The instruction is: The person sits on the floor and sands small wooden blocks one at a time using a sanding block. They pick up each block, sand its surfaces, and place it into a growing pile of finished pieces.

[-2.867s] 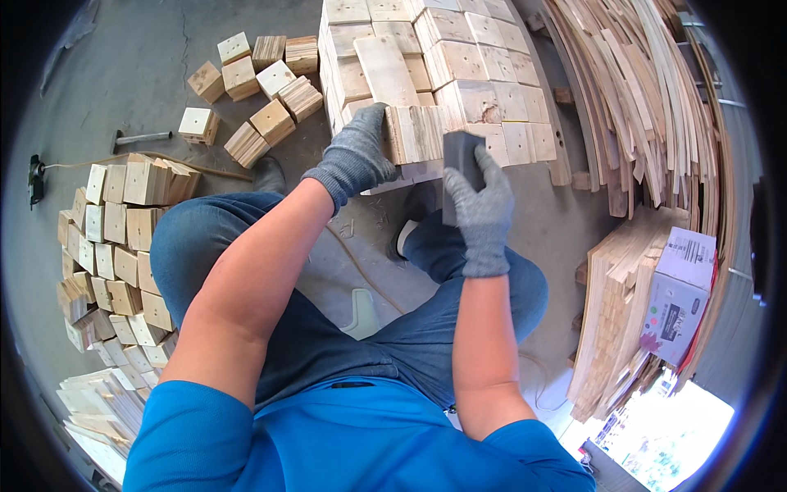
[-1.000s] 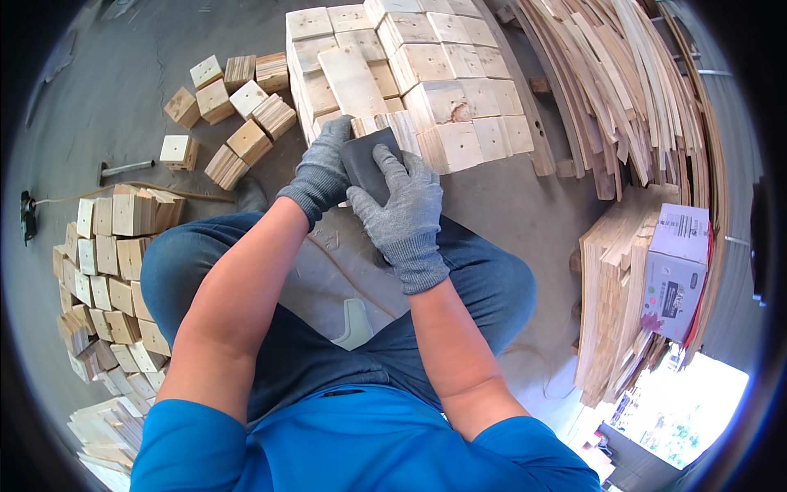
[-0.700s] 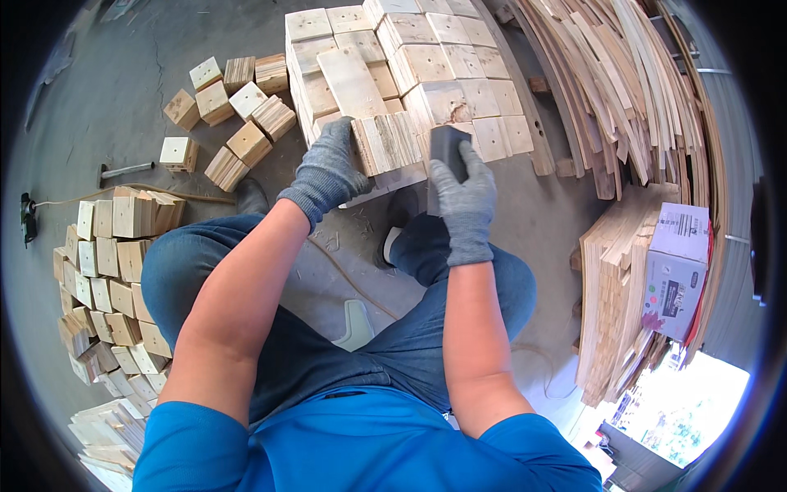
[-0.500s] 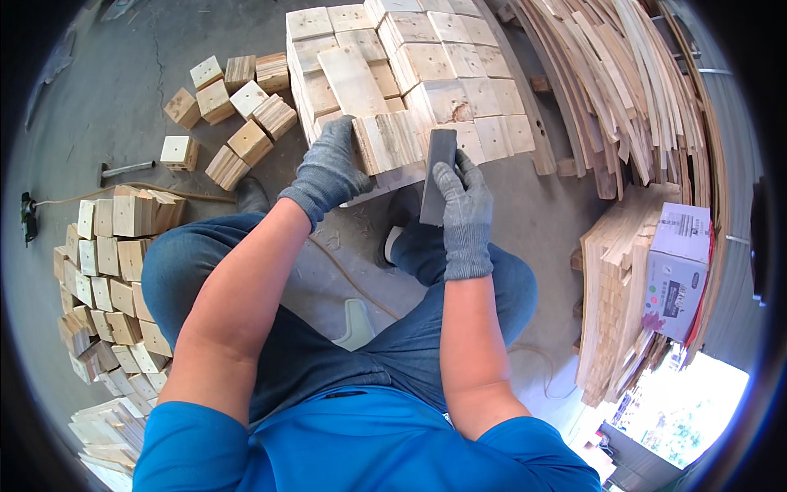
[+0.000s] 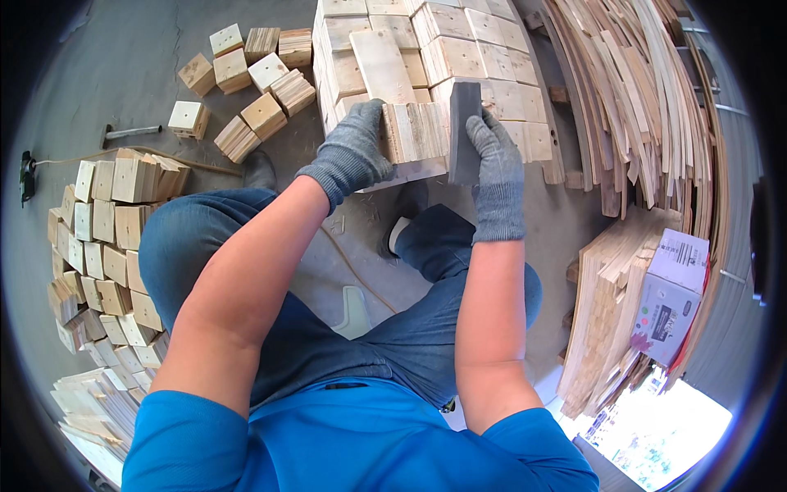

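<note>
Layered wooden block (image 5: 416, 133) is clasped at its left end by the gloved left grip (image 5: 357, 149); just beside its right end, the right grip (image 5: 498, 161) clutches a dark slab (image 5: 464, 135). Both are at the near side of a block stack (image 5: 457, 59).

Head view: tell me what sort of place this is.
Probably a woodworking shop or lumber store: a stack of wooden blocks stands before the person, long wooden strips are piled at right, and a hammer lies at left.
</note>
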A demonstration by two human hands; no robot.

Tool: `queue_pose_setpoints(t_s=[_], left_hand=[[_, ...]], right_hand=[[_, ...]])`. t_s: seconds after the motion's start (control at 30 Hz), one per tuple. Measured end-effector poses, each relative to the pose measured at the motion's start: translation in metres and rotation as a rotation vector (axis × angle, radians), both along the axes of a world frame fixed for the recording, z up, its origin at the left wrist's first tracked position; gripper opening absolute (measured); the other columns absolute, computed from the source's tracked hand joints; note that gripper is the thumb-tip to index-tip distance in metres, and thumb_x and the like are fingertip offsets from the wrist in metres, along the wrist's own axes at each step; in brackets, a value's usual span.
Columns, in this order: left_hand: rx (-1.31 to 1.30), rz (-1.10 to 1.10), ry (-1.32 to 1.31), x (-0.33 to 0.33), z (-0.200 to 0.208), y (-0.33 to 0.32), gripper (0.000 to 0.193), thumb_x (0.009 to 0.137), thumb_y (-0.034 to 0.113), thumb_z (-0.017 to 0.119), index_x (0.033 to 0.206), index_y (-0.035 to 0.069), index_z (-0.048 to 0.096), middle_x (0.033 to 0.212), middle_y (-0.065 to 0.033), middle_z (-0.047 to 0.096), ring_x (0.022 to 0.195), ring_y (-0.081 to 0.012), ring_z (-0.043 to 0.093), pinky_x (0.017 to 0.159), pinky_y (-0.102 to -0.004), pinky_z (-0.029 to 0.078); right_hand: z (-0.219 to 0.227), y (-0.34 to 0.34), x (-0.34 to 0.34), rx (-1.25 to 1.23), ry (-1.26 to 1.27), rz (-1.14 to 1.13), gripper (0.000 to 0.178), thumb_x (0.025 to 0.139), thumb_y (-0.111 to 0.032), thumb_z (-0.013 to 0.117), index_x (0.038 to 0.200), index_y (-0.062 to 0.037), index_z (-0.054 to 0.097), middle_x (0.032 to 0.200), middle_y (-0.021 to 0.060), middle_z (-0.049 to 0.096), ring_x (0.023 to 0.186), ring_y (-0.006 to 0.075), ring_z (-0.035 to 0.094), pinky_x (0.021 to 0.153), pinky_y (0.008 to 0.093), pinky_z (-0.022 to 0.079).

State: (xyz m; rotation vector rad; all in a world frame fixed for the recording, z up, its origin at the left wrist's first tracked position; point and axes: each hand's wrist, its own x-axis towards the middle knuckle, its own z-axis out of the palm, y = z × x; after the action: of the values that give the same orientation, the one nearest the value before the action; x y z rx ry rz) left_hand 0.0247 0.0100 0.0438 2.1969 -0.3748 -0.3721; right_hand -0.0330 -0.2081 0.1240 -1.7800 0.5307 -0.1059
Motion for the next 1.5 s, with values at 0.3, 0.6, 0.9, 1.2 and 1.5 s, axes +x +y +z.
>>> queue_pose_setpoints(t_s=[0.3, 0.6, 0.9, 1.2, 1.5], left_hand=[[0.025, -0.052, 0.009, 0.001, 0.002, 0.002, 0.092, 0.068, 0.028, 0.093, 0.147, 0.005, 0.052, 0.140, -0.0250, 0.060, 0.133, -0.0423, 0.062, 0.116, -0.0442, 0.051], [0.044, -0.026, 0.006, 0.001, -0.001, 0.001, 0.096, 0.069, 0.028, 0.092, 0.151, 0.003, 0.049, 0.143, -0.0255, 0.059, 0.136, -0.0424, 0.060, 0.118, -0.0438, 0.050], [0.044, -0.037, 0.003, 0.002, -0.001, 0.002, 0.095, 0.070, 0.029, 0.092, 0.151, 0.004, 0.049, 0.143, -0.0251, 0.059, 0.135, -0.0428, 0.061, 0.117, -0.0441, 0.051], [-0.017, -0.037, -0.045, -0.001, -0.011, 0.003, 0.094, 0.070, 0.026, 0.091, 0.150, 0.003, 0.049, 0.140, -0.0265, 0.058, 0.132, -0.0447, 0.060, 0.116, -0.0449, 0.050], [0.002, -0.040, -0.005, -0.001, -0.001, 0.003, 0.094, 0.069, 0.025, 0.092, 0.150, 0.003, 0.048, 0.140, -0.0264, 0.058, 0.134, -0.0439, 0.059, 0.118, -0.0449, 0.049]], right_hand=[[-0.009, 0.016, -0.042, -0.400, 0.037, 0.083, 0.067, 0.103, -0.037, 0.076, 0.151, 0.0063, 0.060, 0.140, 0.0226, 0.072, 0.129, 0.0265, 0.068, 0.112, 0.0385, 0.052], [-0.019, 0.013, -0.091, 0.059, 0.189, -0.208, 0.064, 0.104, -0.035, 0.075, 0.149, 0.0086, 0.061, 0.139, 0.0241, 0.071, 0.123, 0.0267, 0.070, 0.108, 0.0386, 0.054], [0.007, 0.018, -0.009, -0.311, 0.077, 0.094, 0.070, 0.099, -0.038, 0.079, 0.148, 0.0088, 0.062, 0.138, 0.0252, 0.072, 0.126, 0.0281, 0.070, 0.110, 0.0389, 0.053], [-0.011, 0.050, -0.025, -1.021, -0.024, 0.282, 0.073, 0.090, -0.039, 0.086, 0.149, -0.0021, 0.063, 0.142, 0.0302, 0.064, 0.132, 0.0458, 0.060, 0.116, 0.0525, 0.047], [-0.019, 0.042, -0.074, -1.006, -0.017, 0.188, 0.071, 0.087, -0.039, 0.087, 0.147, -0.0060, 0.066, 0.144, 0.0296, 0.061, 0.134, 0.0467, 0.057, 0.116, 0.0553, 0.045]])
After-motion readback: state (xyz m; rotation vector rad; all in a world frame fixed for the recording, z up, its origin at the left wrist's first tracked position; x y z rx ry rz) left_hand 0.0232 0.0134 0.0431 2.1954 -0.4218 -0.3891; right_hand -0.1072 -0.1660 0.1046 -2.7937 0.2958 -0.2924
